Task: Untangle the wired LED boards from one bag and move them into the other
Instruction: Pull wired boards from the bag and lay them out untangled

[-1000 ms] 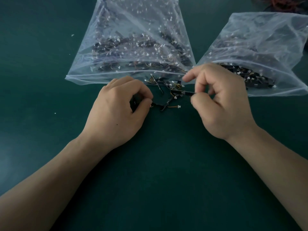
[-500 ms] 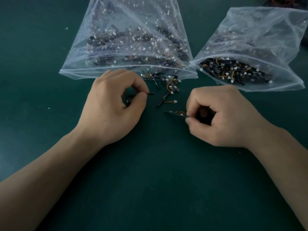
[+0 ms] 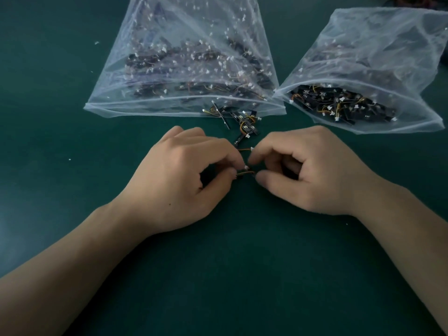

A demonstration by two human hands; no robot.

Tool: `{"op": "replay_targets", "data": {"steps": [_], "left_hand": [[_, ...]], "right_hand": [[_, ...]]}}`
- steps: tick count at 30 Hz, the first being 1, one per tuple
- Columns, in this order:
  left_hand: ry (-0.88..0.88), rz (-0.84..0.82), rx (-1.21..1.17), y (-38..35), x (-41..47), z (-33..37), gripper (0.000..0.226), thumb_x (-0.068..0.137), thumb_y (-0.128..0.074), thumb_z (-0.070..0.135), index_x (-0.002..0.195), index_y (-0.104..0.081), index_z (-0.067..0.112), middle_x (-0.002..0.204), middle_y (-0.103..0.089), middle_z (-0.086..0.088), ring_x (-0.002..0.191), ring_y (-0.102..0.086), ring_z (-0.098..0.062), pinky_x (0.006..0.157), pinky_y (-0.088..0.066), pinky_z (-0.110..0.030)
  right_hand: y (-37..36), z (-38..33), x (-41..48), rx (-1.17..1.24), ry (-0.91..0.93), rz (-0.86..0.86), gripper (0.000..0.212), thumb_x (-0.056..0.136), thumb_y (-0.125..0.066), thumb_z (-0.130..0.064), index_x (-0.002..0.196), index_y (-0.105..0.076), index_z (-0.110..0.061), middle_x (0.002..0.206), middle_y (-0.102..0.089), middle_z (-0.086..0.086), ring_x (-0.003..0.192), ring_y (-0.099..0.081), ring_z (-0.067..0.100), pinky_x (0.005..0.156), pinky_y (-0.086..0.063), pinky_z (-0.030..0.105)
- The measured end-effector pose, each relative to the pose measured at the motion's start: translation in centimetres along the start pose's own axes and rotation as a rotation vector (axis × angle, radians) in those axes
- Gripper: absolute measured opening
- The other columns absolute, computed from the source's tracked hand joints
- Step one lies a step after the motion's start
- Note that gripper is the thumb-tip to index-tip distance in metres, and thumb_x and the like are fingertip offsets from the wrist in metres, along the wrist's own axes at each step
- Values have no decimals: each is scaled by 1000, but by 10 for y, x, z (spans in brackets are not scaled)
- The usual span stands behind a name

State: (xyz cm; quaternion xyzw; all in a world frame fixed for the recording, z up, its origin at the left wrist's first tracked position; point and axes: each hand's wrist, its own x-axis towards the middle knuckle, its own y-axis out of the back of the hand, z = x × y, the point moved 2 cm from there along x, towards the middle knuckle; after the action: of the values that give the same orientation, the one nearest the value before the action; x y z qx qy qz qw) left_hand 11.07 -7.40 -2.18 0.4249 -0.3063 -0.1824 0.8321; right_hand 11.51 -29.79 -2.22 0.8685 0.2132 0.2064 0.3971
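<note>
Hands have closed back together on the surface [image 3: 230, 275]: left hand [image 3: 184, 180] and right hand [image 3: 312, 173], fingers curled, each pinch an end of one orange wire [image 3: 244, 173], so this board likely isn't free yet. At twelve o'clock the loose tangle [image 3: 244, 124] lies at the left bag [image 3: 186, 69] mouth; the right bag [image 3: 363, 57] waits at one o'clock.

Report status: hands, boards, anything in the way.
Left hand and right hand each pinch an end of one orange wire. Loose tangle at left bag mouth. Right bag open, path unobstructed.
</note>
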Motion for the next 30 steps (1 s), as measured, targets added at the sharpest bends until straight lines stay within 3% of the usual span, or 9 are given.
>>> {"op": "replay_targets", "data": {"steps": [3, 8, 10, 13, 17, 22, 27, 30], "left_hand": [[-6, 4, -9, -2, 1, -2, 11, 90, -71, 25, 100, -74, 27, 77, -64, 19, 78, -59, -10, 82, -46, -41], [-21, -137, -219, -1, 1, -5, 15, 87, -79, 27, 102, -77, 30, 75, -67, 15, 77, -63, -12, 80, -46, -24], [-22, -152, -231, 1, 2, -4, 17, 87, -81, 33, 103, -78, 29, 78, -69, 16, 80, -63, -13, 80, -48, -27], [-50, 15, -79, 3, 3, 0, 16, 93, -77, 40, 102, -77, 27, 85, -68, 20, 83, -60, -9, 84, -44, -39], [18, 167, -97, 10, 3, 1, 19, 99, -60, 28, 92, -76, 20, 83, -63, 23, 79, -60, -14, 82, -43, -43], [-12, 18, 14, 19, 1, -10, 18, 92, -63, 33, 83, -74, 22, 83, -67, 13, 80, -58, -19, 82, -38, -46], [-77, -87, 31, 21, -1, -14, 24, 87, -73, 49, 96, -79, 27, 95, -67, 11, 86, -59, -18, 84, -38, -47], [-111, -120, 46, 12, -2, -7, 23, 88, -74, 51, 100, -80, 32, 102, -64, 13, 91, -57, -15, 85, -38, -47]], "right_hand": [[-1, 0, 1, -70, 3, -48, 19, 87, -72, -35, 106, -75, -33, 73, -59, -13, 67, -54, 4, 58, -43, 33], [0, -1, 1, -73, -22, -49, 4, 83, -73, -34, 85, -72, -31, 71, -60, -16, 67, -58, 8, 59, -41, 26], [0, -1, -1, -87, -40, -44, 5, 82, -73, -36, 81, -71, -31, 68, -60, -16, 65, -59, 7, 57, -38, 20], [1, -1, -3, -51, -96, -17, 7, 82, -71, -39, 81, -70, -33, 64, -62, -17, 60, -61, 5, 53, -38, 15], [1, -1, -2, 0, -100, 0, 5, 82, -72, -37, 82, -72, -32, 64, -64, -17, 59, -62, 4, 53, -39, 12], [0, -1, -2, 29, -116, 9, 6, 83, -72, -35, 81, -71, -30, 65, -64, -15, 56, -61, 5, 52, -39, 13], [0, -2, -2, -4, -106, 5, 6, 83, -71, -37, 81, -70, -31, 64, -64, -14, 57, -60, 5, 51, -35, 13], [-1, -3, -1, -44, -117, -2, 7, 83, -70, -38, 81, -68, -32, 63, -62, -14, 59, -60, 5, 52, -34, 20]]}}
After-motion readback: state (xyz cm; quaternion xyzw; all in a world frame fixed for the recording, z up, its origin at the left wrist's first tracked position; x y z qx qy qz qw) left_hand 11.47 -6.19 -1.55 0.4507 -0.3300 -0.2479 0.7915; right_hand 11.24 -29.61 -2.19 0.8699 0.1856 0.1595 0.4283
